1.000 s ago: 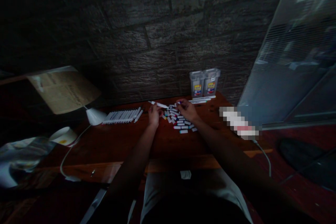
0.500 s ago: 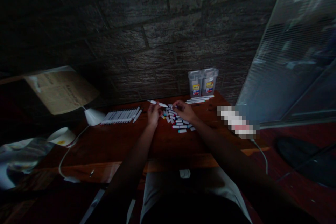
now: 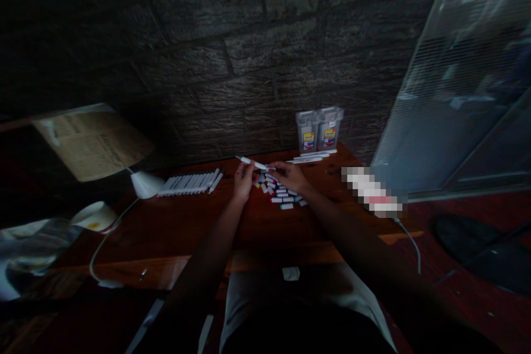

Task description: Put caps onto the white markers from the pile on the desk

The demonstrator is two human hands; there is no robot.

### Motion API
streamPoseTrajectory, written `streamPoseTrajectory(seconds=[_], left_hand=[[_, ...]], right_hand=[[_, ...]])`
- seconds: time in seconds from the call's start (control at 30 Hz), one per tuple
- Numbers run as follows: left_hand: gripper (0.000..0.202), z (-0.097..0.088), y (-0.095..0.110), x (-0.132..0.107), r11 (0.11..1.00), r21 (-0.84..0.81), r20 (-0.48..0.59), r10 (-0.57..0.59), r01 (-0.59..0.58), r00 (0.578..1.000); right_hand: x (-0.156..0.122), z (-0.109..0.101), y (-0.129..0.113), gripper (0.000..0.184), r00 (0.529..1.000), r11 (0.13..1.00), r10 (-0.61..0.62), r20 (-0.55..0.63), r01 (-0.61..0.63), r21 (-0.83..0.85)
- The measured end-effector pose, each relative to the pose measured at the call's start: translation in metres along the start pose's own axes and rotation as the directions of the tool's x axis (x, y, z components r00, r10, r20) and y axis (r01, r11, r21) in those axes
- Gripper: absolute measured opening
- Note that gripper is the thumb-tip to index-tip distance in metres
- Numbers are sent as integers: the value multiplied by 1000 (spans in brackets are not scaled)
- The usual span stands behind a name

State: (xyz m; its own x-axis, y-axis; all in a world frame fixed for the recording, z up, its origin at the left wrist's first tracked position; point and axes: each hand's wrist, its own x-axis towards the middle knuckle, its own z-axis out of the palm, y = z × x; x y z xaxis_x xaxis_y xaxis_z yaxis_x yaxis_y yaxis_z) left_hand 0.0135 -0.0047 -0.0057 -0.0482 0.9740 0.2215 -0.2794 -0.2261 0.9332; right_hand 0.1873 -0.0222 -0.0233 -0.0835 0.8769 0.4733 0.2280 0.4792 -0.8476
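Note:
My left hand (image 3: 243, 179) is closed around a white marker (image 3: 254, 164) that points up and to the left above the wooden table (image 3: 186, 221). My right hand (image 3: 290, 176) pinches a small cap at the marker's right end. Under both hands lies a pile of several loose coloured marker caps (image 3: 281, 194). A neat row of several capped white markers (image 3: 188, 183) lies to the left of my left hand.
Two clear marker boxes (image 3: 318, 130) stand against the stone wall, with loose markers (image 3: 309, 158) in front. A white lamp base (image 3: 145, 183) with its cable, a white cup (image 3: 94, 215) and a newspaper (image 3: 89, 141) are at the left. A power strip with cable sits at the right.
My right hand has moved left from the cap pile up to the end of the marker held in my left hand. The view shifted slightly.

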Motion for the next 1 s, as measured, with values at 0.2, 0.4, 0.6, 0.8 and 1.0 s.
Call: streamPoseTrajectory(seconds=[0.2, 0.4, 0.6, 0.8, 1.0], left_hand=[[50, -2, -1, 0, 1000, 0, 37, -10, 10, 999], [53, -2, -2, 1, 1000, 3, 41, -13, 13, 999], [54, -1, -2, -1, 998, 26, 126, -59, 56, 990], [55, -1, 0, -4, 994, 113, 101, -13, 2, 995], [54, 0, 4, -5, 991, 134, 75, 13, -23, 997]], right_hand=[[2, 1, 3, 23, 1000, 1000, -19, 3, 19, 4], [1, 0, 4, 26, 1000, 1000, -29, -1, 29, 7], [0, -2, -2, 26, 998, 995, -57, -3, 57, -79], [-2, -5, -7, 27, 997, 992, -67, 50, 72, -107], [-3, -5, -11, 32, 993, 992, -84, 83, 91, -86]])
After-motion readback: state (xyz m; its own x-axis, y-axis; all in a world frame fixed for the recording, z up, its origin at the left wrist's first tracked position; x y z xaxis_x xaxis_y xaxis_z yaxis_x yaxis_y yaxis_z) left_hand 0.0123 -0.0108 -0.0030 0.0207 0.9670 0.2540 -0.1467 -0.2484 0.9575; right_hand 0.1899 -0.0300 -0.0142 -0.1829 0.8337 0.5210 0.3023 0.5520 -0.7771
